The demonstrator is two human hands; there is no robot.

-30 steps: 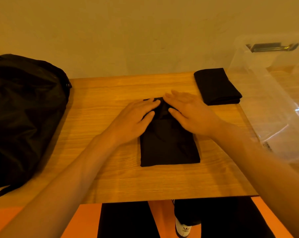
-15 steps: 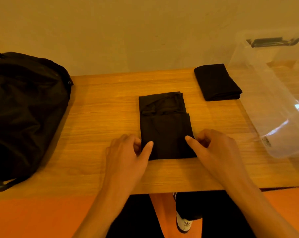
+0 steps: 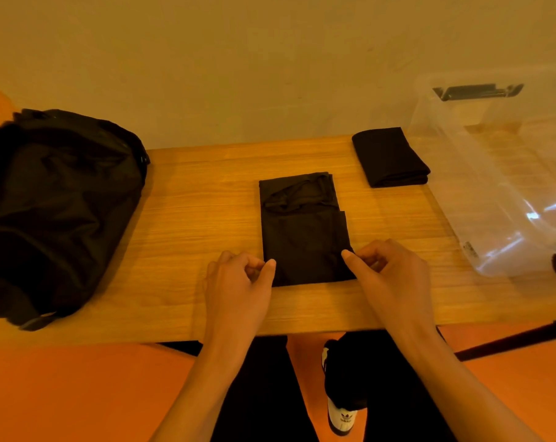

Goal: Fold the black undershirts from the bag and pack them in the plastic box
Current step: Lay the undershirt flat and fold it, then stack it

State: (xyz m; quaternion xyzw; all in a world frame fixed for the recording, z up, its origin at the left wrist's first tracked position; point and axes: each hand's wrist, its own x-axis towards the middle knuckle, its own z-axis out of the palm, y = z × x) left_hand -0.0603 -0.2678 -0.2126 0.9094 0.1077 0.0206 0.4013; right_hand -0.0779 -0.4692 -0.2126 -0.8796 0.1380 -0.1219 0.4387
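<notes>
On my feed the black undershirt [image 3: 303, 231] lies flat as a long, narrow rectangle of soft matte knit, with its straps bunched in wrinkles at the far end. The left hand [image 3: 238, 282] pinches its near left corner, thumb on top and fingers curled in at the edge. The right hand [image 3: 394, 275] pinches the near right corner the same way.

Beyond it and to the right I see a second undershirt [image 3: 389, 156], folded into a thick, tidy block. Further right stands the plastic box [image 3: 480, 186], clear and glossy with rounded corners and a dark latch [image 3: 477, 91]. Well to the left of the undershirt slumps the bag [image 3: 53, 205], crumpled black fabric with a slight sheen.

Under it all is a table [image 3: 190, 218] of light wood grain, set against a plain pale wall [image 3: 270, 59] over an orange floor [image 3: 78, 393].
</notes>
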